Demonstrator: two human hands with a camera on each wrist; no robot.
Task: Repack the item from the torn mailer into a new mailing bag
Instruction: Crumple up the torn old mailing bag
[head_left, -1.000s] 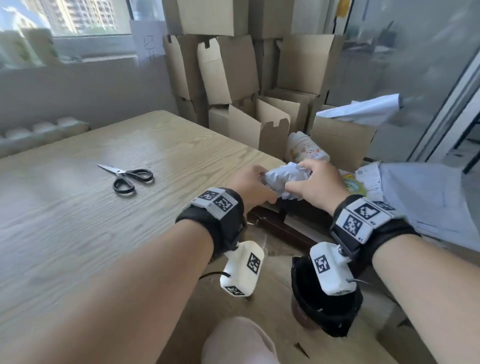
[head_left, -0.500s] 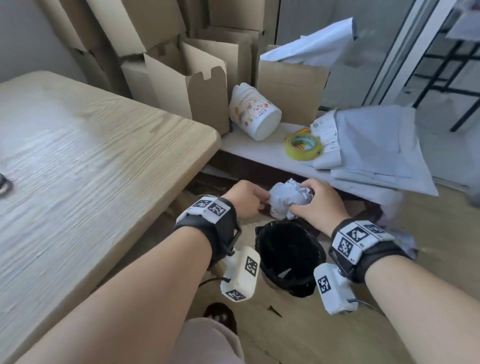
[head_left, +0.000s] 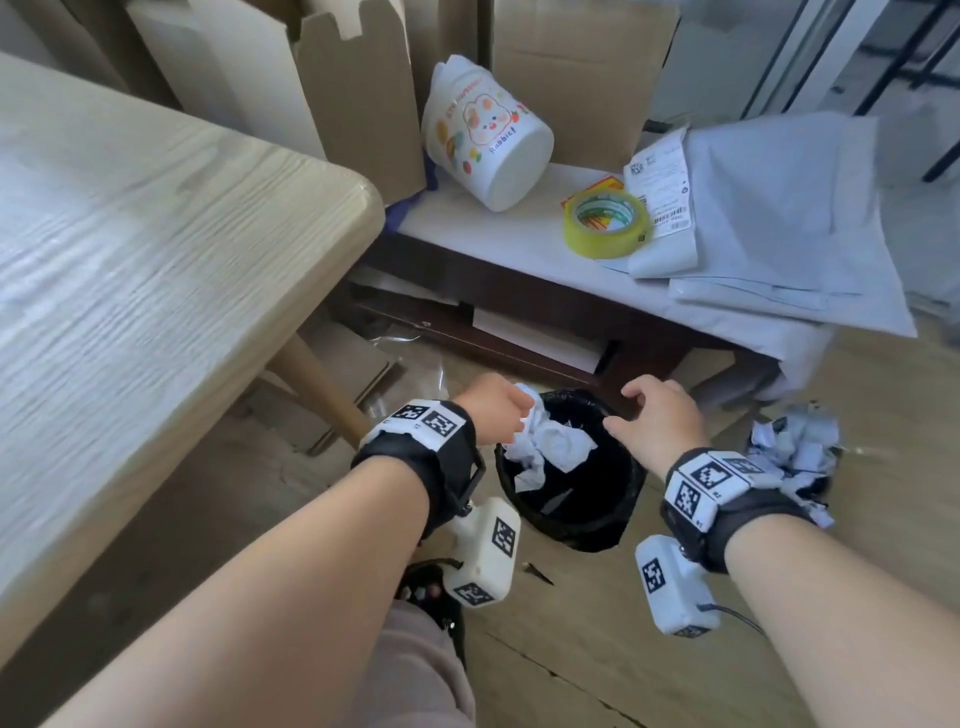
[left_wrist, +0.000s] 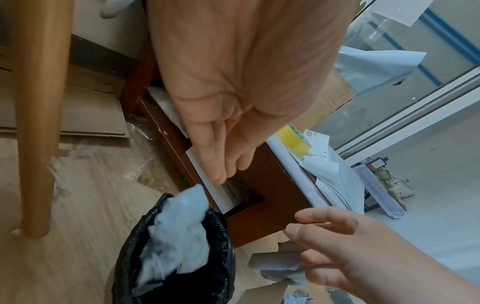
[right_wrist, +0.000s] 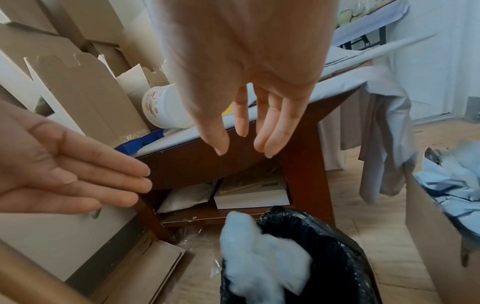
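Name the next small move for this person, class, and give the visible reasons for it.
Probably lift the right hand to the mailing bags on the low bench. Both hands are open; the left hand holds nothing, and the crumpled mailer is dropping into the black bin. The white rabbit canister lies unpacked on the bench.

A light wooden table (head_left: 156, 249) with a rounded corner and a tapered leg (left_wrist: 36, 123) stands on a pale wood-plank floor (head_left: 649, 649). Beside it sits a low dark-brown bench (head_left: 545, 306) with a shelf underneath. Cardboard boxes (head_left: 358, 88) lean and stack behind the two. At right runs a glass sliding door (left_wrist: 428, 67) in a white frame, letting in daylight.
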